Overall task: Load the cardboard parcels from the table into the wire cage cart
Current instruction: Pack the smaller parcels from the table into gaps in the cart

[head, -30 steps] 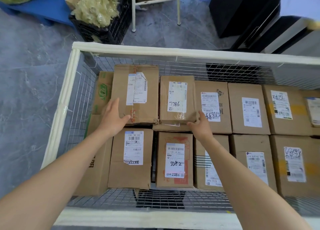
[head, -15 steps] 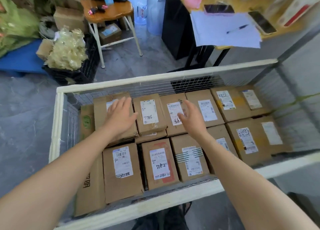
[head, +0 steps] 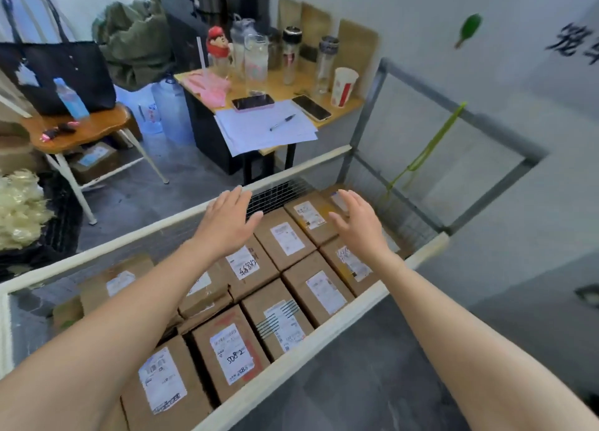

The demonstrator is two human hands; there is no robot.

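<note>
Head view: the left hand (head: 227, 223) and right hand (head: 359, 223), a second ago pressing on the brown cardboard parcels (head: 324, 288) packed in the white-railed wire cage cart (head: 129, 237), now hover above them, fingers spread, holding nothing. That parcel looks settled; another fetch likely follows.

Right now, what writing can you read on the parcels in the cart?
"5082": handwritten on the label of the red-taped parcel.
Perhaps "CK58": handwritten on the label of the far-row parcel; unsure.
Printed labels and black wall characters: too blurred to read.
</note>
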